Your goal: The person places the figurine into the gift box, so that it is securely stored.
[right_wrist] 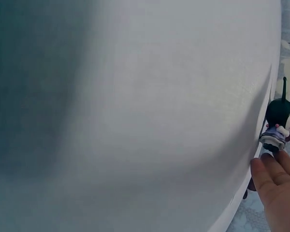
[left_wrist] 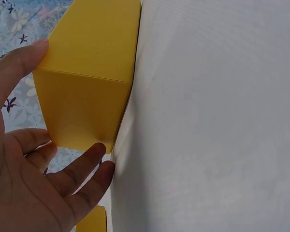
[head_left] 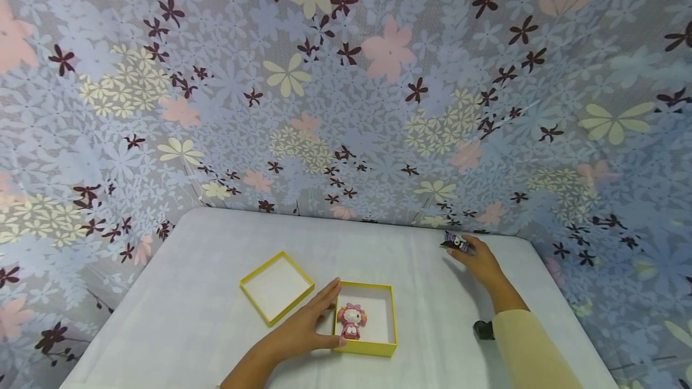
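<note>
My left hand (head_left: 303, 326) grips the left side of a yellow open box (head_left: 369, 348), thumb at its near corner and index finger at its far corner. In the left wrist view the other fingers spread along the box's yellow wall (left_wrist: 87, 106). Inside the box, at its left, lies a pink and white bow-topped figurine (head_left: 352, 320). Far to the right, my right hand (head_left: 483, 264) pinches a small black, purple and white figurine (head_left: 456, 242) near the table's back edge. The right wrist view shows this figurine (right_wrist: 279, 123) at the fingertips, the hand partly cut off.
A shallow yellow-rimmed lid (head_left: 277, 320) with a white inside lies left of the box. The white-covered table (head_left: 216, 239) meets a flower-patterned curtain (head_left: 324, 137) at the back. A small black object (head_left: 483, 330) shows beside the right sleeve (head_left: 527, 347).
</note>
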`<state>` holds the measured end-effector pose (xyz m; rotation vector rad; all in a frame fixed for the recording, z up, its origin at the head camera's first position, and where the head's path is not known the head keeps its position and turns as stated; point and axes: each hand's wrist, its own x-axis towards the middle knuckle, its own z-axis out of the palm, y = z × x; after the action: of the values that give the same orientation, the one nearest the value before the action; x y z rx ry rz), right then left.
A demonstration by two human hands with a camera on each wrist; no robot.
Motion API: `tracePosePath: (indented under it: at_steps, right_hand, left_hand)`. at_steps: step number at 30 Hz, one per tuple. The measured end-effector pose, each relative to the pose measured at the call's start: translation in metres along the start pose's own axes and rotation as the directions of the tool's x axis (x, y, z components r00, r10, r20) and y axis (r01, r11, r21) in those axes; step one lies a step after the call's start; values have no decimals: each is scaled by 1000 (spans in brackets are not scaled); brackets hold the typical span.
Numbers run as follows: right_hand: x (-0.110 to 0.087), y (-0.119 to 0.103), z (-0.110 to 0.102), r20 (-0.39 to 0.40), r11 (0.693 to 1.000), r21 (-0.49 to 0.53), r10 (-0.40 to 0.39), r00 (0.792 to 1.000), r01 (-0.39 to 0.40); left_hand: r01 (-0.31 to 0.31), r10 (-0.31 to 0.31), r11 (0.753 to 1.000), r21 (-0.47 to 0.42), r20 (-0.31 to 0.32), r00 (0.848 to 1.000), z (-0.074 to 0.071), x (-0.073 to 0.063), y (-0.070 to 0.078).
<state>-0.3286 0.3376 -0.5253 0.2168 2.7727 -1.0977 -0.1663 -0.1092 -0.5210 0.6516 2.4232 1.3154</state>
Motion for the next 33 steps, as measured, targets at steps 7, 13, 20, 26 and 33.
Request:
tracePosePath:
  at_steps: [7, 13, 20, 26, 33]
  right_hand:
    - [-4, -2, 2, -16, 999, 16, -45, 999, 46]
    - [-9, -5, 3, -21, 997, 65, -52, 998, 53]
    - [-7, -6, 7, -29, 994, 60, -85, 996, 87]
    - [-2, -9, 9, 26, 997, 4, -78, 997, 78]
    - [5, -8, 10, 9, 998, -51, -32, 999, 33]
  left_hand:
    - [2, -2, 1000, -29, 6, 1000, 0, 0, 1]
    - [-2, 3, 1000, -26, 5, 1000, -1, 0, 0]
    - [-9, 9, 1000, -24, 2, 1000, 0, 0, -1]
    - [-12, 12, 999, -34, 7, 1000, 0, 0, -2]
    - [1, 0, 998, -58, 17, 1000, -1, 0, -3]
